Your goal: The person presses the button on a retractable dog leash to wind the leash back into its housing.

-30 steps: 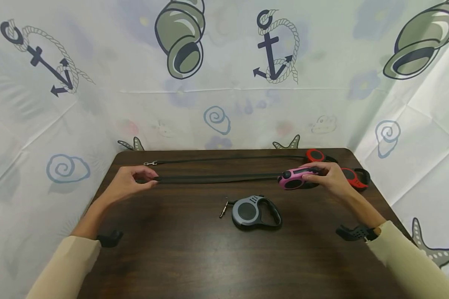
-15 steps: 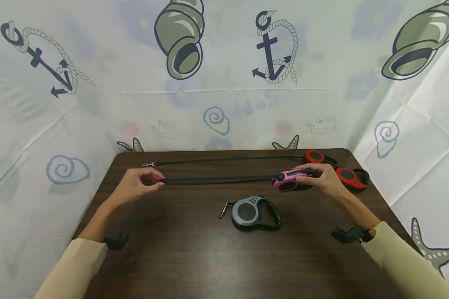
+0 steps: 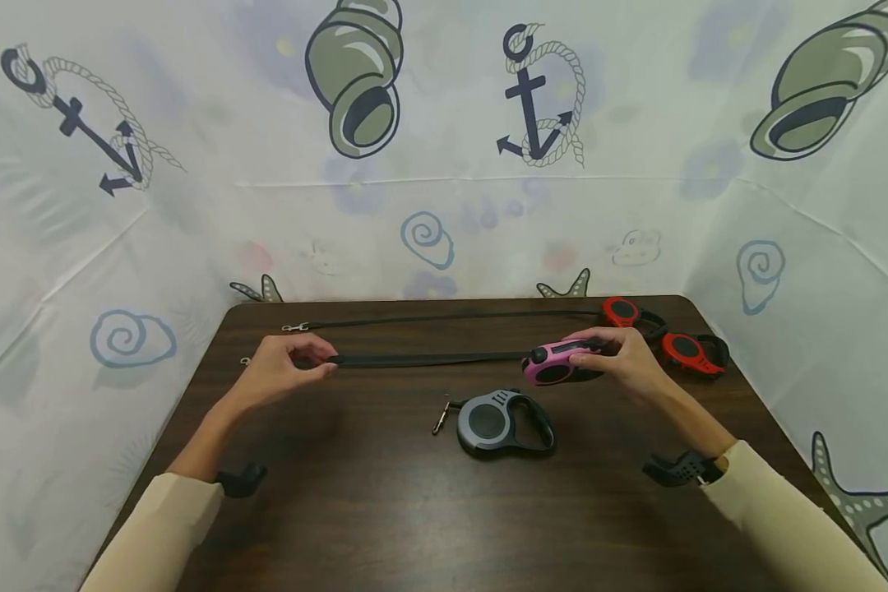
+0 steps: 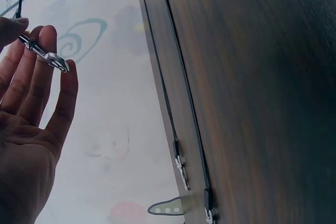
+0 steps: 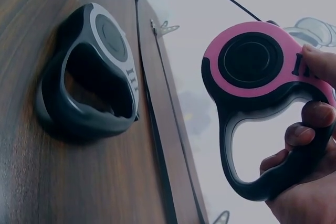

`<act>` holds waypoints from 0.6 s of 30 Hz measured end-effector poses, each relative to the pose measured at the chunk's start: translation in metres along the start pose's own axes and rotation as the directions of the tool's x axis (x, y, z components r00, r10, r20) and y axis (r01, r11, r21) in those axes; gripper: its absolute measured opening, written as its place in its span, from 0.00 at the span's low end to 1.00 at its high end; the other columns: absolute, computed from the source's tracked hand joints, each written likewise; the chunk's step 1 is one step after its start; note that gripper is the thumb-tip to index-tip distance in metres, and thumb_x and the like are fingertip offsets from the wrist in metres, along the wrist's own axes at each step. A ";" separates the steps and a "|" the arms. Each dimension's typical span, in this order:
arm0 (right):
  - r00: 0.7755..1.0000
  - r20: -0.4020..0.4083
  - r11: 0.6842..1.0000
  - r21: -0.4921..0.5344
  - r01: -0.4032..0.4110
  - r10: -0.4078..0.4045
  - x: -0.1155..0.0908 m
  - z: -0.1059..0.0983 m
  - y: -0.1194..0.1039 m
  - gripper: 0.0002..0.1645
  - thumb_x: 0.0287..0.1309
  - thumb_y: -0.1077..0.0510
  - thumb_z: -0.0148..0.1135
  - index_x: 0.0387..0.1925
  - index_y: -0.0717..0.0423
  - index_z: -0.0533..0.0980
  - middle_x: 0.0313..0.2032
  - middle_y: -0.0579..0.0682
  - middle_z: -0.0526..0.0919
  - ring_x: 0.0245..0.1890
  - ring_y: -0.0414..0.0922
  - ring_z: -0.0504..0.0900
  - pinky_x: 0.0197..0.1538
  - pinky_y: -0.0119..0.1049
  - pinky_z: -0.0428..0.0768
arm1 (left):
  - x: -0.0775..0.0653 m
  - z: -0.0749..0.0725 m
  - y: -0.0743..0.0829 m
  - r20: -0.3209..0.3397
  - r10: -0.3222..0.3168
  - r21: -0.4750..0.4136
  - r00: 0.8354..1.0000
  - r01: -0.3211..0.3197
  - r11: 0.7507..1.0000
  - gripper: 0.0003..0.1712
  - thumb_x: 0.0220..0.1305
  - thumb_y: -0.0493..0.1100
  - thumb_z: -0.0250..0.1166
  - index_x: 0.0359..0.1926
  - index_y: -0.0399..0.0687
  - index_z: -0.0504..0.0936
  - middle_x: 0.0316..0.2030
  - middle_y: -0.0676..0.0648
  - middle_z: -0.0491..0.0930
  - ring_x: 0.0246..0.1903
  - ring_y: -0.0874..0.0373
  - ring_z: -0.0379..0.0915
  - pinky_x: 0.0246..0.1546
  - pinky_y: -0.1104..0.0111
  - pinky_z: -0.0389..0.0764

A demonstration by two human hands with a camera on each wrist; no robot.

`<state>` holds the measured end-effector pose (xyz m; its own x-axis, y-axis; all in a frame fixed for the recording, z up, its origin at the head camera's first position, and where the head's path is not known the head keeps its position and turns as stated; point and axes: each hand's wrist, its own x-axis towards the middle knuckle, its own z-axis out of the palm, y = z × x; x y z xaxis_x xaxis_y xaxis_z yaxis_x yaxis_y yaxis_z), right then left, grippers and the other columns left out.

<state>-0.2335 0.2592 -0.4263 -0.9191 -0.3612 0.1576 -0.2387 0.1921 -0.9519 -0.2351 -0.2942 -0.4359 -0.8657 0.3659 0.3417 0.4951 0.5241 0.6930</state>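
My right hand grips the black handle of a pink and black retractable dog leash, held above the table. In the right wrist view my thumb lies by its button and the fingers curl round the handle. From the pink leash a black cord stretches across to my left hand. The left thumb and fingers pinch the cord's end by its metal clip, seen in the left wrist view. Below the cord, a grey and black retractable leash lies on the table with its clip beside it.
Two red and black retractable leashes, one at the back and one nearer, lie at the right. Their cords run left along the dark wooden table. Patterned white cloth hangs behind and at the sides.
My left hand has moved right and my right hand left with the pink leash, so the cord between them is shorter. A clip on the table now shows behind the left hand.
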 end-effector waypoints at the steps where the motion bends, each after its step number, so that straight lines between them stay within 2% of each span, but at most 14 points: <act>1: 1.000 0.003 1.000 0.003 -0.001 0.001 0.000 0.001 0.000 0.20 0.67 0.67 0.69 0.58 0.70 0.81 0.47 0.46 0.90 0.39 0.44 0.88 0.45 0.37 0.88 | 0.001 0.001 0.000 0.000 0.007 0.002 1.000 -0.007 1.000 0.11 0.61 0.35 0.78 0.45 0.42 0.89 0.36 0.49 0.90 0.33 0.64 0.85 0.33 0.73 0.82; 7: 1.000 0.004 1.000 0.009 -0.005 0.005 0.004 0.009 -0.002 0.19 0.67 0.67 0.69 0.58 0.70 0.81 0.46 0.47 0.90 0.38 0.43 0.87 0.45 0.37 0.87 | 0.004 0.005 0.003 0.009 0.007 -0.024 1.000 -0.007 1.000 0.10 0.61 0.34 0.78 0.44 0.42 0.89 0.35 0.49 0.90 0.33 0.63 0.85 0.34 0.75 0.82; 12: 0.999 0.019 1.000 -0.014 0.026 -0.026 0.008 0.014 -0.002 0.19 0.66 0.66 0.70 0.57 0.70 0.82 0.43 0.48 0.90 0.35 0.44 0.86 0.42 0.36 0.87 | 0.006 0.008 0.007 0.009 0.007 -0.029 1.000 -0.007 1.000 0.11 0.61 0.36 0.79 0.43 0.39 0.89 0.35 0.50 0.89 0.33 0.62 0.86 0.35 0.75 0.83; 18: 0.997 0.047 0.998 -0.031 0.061 -0.059 0.012 0.021 -0.001 0.19 0.67 0.66 0.69 0.57 0.69 0.82 0.41 0.47 0.91 0.33 0.43 0.86 0.41 0.35 0.86 | 0.009 0.012 0.010 0.007 0.031 -0.033 0.999 -0.031 0.999 0.09 0.61 0.36 0.79 0.43 0.43 0.89 0.34 0.51 0.89 0.33 0.63 0.85 0.34 0.74 0.82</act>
<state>-0.2377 0.2357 -0.4291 -0.8876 -0.4145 0.2010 -0.3036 0.1982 -0.9320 -0.2370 -0.2769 -0.4337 -0.8494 0.3875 0.3583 0.5185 0.4868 0.7030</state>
